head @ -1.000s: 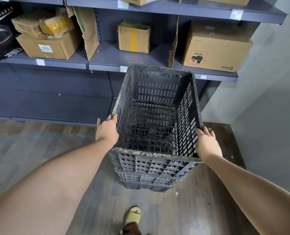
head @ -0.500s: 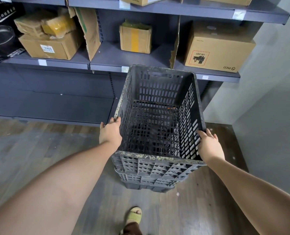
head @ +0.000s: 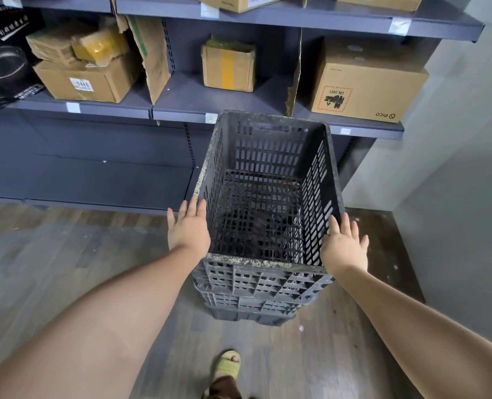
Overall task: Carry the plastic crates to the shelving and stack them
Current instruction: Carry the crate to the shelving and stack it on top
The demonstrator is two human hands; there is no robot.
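Note:
A stack of dark grey slatted plastic crates point(head: 267, 272) stands on the wooden floor in front of the grey shelving point(head: 181, 110). The top crate is nested in the ones below and its rim is speckled with pale dirt. My left hand point(head: 188, 228) lies flat with straight fingers beside the crate's left wall. My right hand point(head: 344, 246) has its fingers spread and straight at the crate's right wall. Neither hand grips the crate.
Cardboard boxes point(head: 362, 82) sit on the shelf above the stack, with a black carton point(head: 2, 67) at far left. A grey wall point(head: 455, 182) closes the right side. My sandalled foot point(head: 229, 364) is on the floor behind the stack.
Both hands have opened: their fingers were hooked on the crate's side walls and are now straight and spread. The crate stack has not moved.

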